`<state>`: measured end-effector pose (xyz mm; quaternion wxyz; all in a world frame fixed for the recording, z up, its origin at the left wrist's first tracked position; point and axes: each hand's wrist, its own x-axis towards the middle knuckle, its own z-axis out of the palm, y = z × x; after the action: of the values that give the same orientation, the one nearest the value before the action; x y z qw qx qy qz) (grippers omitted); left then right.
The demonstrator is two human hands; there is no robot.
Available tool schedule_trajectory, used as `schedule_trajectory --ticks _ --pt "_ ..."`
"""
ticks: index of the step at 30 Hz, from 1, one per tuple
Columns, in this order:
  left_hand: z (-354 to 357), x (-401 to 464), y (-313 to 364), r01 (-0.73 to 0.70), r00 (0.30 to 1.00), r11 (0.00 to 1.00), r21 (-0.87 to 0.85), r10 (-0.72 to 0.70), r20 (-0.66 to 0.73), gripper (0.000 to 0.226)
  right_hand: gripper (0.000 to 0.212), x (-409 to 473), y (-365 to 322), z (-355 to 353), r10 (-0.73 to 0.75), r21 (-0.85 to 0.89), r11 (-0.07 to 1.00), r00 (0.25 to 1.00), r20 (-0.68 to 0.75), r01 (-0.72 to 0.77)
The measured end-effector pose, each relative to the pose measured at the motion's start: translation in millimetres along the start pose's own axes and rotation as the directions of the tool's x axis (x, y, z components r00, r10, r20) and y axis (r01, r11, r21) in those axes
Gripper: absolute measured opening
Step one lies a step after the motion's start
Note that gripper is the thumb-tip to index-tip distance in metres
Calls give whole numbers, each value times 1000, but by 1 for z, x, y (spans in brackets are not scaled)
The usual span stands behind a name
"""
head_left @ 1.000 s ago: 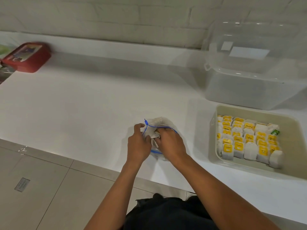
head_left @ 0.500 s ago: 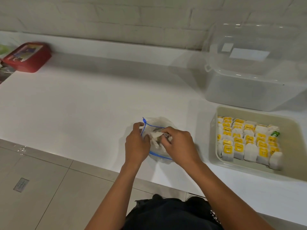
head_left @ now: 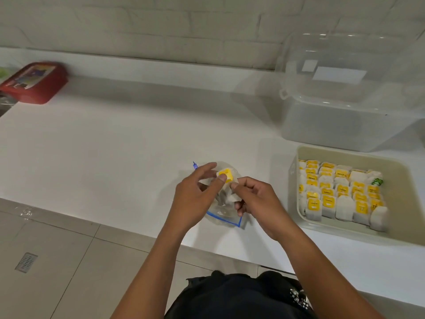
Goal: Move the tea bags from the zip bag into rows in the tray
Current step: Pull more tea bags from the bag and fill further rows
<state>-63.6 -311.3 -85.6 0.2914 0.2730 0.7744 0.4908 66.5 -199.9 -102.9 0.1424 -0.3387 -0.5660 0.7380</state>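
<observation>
My left hand [head_left: 192, 199] pinches a tea bag [head_left: 225, 176] by its yellow tag, thumb on top. My right hand [head_left: 257, 201] pinches the same bag's paper from the other side. Under both hands the zip bag [head_left: 226, 215] lies on the tabletop [head_left: 119, 143]. Well right of my right hand, the tray [head_left: 401, 180] holds rows of tea bags.

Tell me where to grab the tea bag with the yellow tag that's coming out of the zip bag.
Pinch the paper body just below the yellow tag, coming from above: it stands upright, clear of the zip bag, between the left hand and right hand. The tag alone could tear off.
</observation>
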Motion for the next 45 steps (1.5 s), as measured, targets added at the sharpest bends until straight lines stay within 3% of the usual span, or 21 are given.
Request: schedule_trajectory --ticks 2,6,12,18,28,32,35,38,41,45 --pt "4 2 0 31 999 999 -28 -30 41 20 8 -1 0 0 5 35 999 1000 30 -6" --pt "7 2 2 53 999 983 -177 -52 8 7 20 -5 -4 -2 17 55 998 995 101 -23" --pt "4 0 5 22 995 978 -208 -43 -94 9 19 -10 -8 -12 18 -20 1000 1000 -19 -19" --pt "16 -3 21 -28 999 984 -177 20 -45 7 13 -15 -17 -22 -87 -67 994 992 -88 81" --pt "59 3 54 -24 999 975 -220 28 16 11 46 -36 -33 -89 -206 -137 973 969 -137 187" --pt "88 8 69 -57 998 984 -168 59 8 12 25 -48 -42 -134 -236 -240 953 947 -217 183" --pt "112 11 77 -170 983 985 -18 171 70 10 10 -55 -44 -169 -262 -401 904 933 -248 148" --pt "136 13 86 -304 941 943 137 275 196 7 12 -57 -40 -200 -326 -609 786 908 -261 107" --pt "157 16 90 -421 877 878 229 331 348 6 12 -56 -34 -224 -311 -694 717 920 -238 63" --pt "182 21 91 -494 846 810 316 364 390 11 11 -54 -27 -245 -219 -761 649 963 -155 25"
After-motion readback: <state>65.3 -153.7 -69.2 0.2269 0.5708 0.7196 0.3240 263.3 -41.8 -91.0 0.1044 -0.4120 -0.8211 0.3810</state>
